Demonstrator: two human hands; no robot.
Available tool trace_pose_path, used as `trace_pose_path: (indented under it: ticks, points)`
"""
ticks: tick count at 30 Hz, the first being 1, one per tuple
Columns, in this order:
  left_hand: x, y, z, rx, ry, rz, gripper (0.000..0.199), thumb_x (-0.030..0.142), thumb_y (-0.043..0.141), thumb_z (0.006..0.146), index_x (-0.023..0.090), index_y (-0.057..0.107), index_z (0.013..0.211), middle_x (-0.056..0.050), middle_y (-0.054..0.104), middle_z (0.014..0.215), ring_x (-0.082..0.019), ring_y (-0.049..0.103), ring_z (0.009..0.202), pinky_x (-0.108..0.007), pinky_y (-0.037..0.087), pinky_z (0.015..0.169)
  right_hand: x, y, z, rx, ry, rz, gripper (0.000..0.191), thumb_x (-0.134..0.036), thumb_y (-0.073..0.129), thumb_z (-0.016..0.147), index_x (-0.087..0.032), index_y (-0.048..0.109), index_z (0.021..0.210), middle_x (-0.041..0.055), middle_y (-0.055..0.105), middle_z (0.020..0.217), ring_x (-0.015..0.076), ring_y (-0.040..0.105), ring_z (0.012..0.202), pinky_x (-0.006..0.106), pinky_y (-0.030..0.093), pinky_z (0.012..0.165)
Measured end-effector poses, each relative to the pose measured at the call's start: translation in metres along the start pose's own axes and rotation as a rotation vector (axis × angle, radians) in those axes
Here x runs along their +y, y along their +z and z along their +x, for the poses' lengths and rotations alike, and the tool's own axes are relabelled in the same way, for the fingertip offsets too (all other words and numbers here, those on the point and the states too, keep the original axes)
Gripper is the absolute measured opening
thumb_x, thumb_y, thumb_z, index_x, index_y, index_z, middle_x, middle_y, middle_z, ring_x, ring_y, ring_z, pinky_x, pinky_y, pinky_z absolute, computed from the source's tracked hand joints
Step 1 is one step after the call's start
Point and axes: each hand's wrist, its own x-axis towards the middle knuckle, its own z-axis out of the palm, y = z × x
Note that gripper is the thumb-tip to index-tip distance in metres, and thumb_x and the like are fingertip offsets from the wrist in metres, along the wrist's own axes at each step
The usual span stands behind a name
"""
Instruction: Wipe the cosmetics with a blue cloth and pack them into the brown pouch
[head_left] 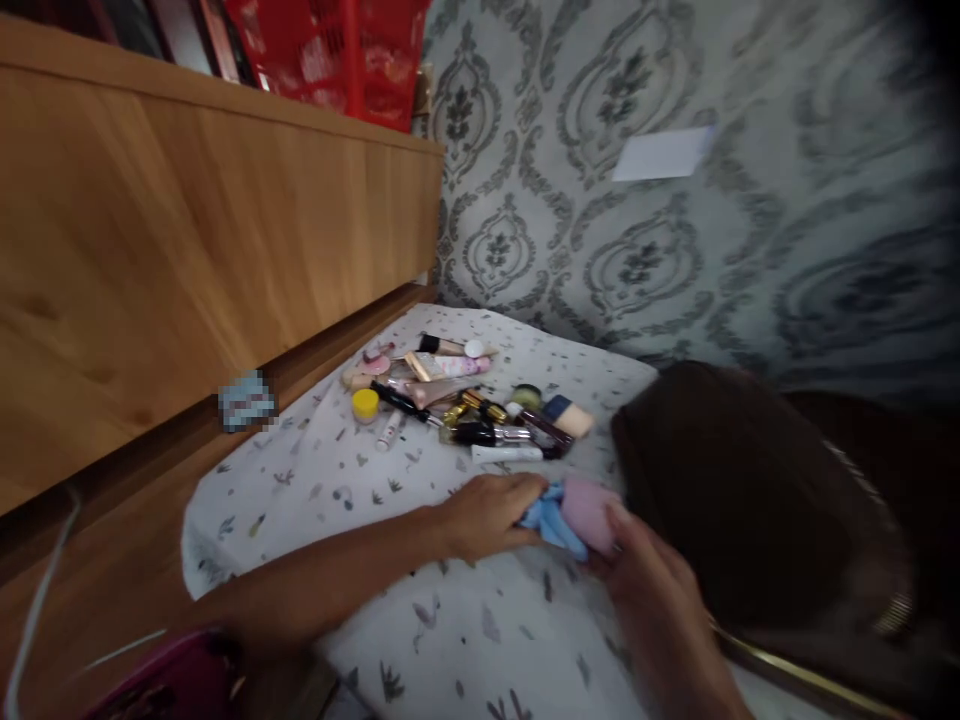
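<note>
In front of me, over a white patterned cloth (pixel 375 545), my left hand (pixel 495 515) is closed on a light blue wiping cloth (pixel 555 525). The blue cloth presses against one end of a pale pink rounded item (pixel 591 512), perhaps a small container. Its other end is in the grip of my right hand (pixel 649 575). Just beyond my hands lies a loose group of cosmetics: a white tube (pixel 507 454), a black tube with a silver part (pixel 484 434), a yellow-lidded jar (pixel 365 405), a mascara-like black tube (pixel 401 400) and a dark blue-capped bottle (pixel 568 415).
A dark brown bag (pixel 727 490) with a gold zip stands close on the right. Along the left runs a wooden furniture panel (pixel 225 230) with a red basket (pixel 337 60) above it. Patterned wallpaper (pixel 637 260) rises behind. A white cable (pixel 41 600) lies at lower left.
</note>
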Motion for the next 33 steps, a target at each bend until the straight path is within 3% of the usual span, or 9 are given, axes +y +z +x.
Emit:
trace_pose_path:
  ticks: [2,6,8,11,13,19,27,30,33]
  points:
    - [0.002,0.0,0.0,0.049,-0.002,-0.068,0.023,0.033,0.062,0.088,0.019,0.058,0.107,-0.013,0.067,0.11,-0.027,0.064,0.098,-0.037,0.049,0.088,-0.001,0.001,-0.002,0.006,0.114,0.148,0.042,-0.056,0.08,0.068,-0.019,0.075,0.088,0.007,0.074,0.081,0.0235,0.067,0.069,0.031,0.052,0.054]
    - [0.006,-0.002,0.003,0.139,-0.054,-0.22,0.022,0.029,0.061,0.087,0.019,0.06,0.107,-0.009,0.068,0.104,-0.025,0.062,0.096,-0.038,0.048,0.09,-0.006,0.003,-0.002,-0.015,0.143,0.319,0.039,-0.054,0.08,0.07,-0.019,0.073,0.088,0.0037,0.073,0.076,0.0175,0.062,0.061,0.027,0.049,0.052]
    - [0.008,-0.003,0.005,0.123,-0.106,-0.371,0.037,0.029,0.064,0.085,0.019,0.057,0.119,-0.009,0.067,0.109,-0.025,0.062,0.098,-0.037,0.048,0.091,-0.01,0.003,-0.003,-0.039,0.147,0.339,0.038,-0.051,0.08,0.071,-0.018,0.073,0.089,0.0035,0.072,0.077,0.0162,0.061,0.061,0.026,0.049,0.055]
    - [0.012,-0.003,0.006,0.027,-0.188,-0.611,0.077,0.035,0.077,0.076,0.02,0.04,0.142,-0.01,0.06,0.128,-0.026,0.06,0.109,-0.037,0.047,0.095,-0.014,0.003,-0.005,-0.044,0.122,0.318,0.041,-0.047,0.084,0.068,-0.016,0.074,0.092,0.0051,0.072,0.084,0.0167,0.061,0.068,0.026,0.049,0.059]
    - [0.013,-0.004,0.006,-0.008,-0.223,-0.696,0.089,0.04,0.08,0.073,0.021,0.034,0.147,-0.011,0.056,0.135,-0.027,0.058,0.116,-0.038,0.046,0.099,-0.014,0.003,-0.006,-0.037,0.088,0.261,0.046,-0.047,0.086,0.065,-0.017,0.074,0.098,0.0062,0.072,0.09,0.0172,0.061,0.071,0.026,0.048,0.059]
    - [0.014,-0.005,0.008,0.033,-0.235,-0.637,0.059,0.045,0.072,0.081,0.02,0.054,0.132,-0.007,0.063,0.125,-0.027,0.058,0.115,-0.036,0.046,0.098,-0.014,0.003,-0.007,-0.051,0.01,0.044,0.054,-0.051,0.084,0.065,-0.017,0.075,0.107,0.0056,0.071,0.088,0.0159,0.056,0.064,0.028,0.045,0.056]
    - [0.008,-0.001,0.007,0.109,-0.237,-0.564,0.066,0.039,0.075,0.076,0.018,0.053,0.135,-0.012,0.06,0.135,-0.03,0.055,0.123,-0.043,0.041,0.107,-0.011,0.001,-0.005,-0.094,0.003,-0.014,0.061,-0.054,0.079,0.07,-0.013,0.07,0.114,0.0059,0.07,0.088,0.0132,0.056,0.061,0.027,0.047,0.055]
    - [0.005,0.0,0.006,0.132,-0.252,-0.567,0.069,0.038,0.077,0.074,0.017,0.054,0.135,-0.013,0.057,0.14,-0.032,0.053,0.128,-0.044,0.036,0.112,-0.003,0.001,-0.004,-0.09,-0.043,-0.047,0.064,-0.054,0.076,0.072,-0.014,0.066,0.12,0.0086,0.07,0.1,0.0164,0.061,0.071,0.027,0.05,0.059]
    - [0.006,-0.003,0.006,0.118,-0.302,-0.563,0.072,0.038,0.078,0.072,0.018,0.054,0.136,-0.012,0.058,0.141,-0.032,0.052,0.13,-0.045,0.035,0.114,0.004,0.0,-0.002,-0.072,-0.16,-0.134,0.057,-0.048,0.073,0.075,-0.016,0.065,0.122,0.01,0.069,0.109,0.0205,0.064,0.087,0.031,0.054,0.072]
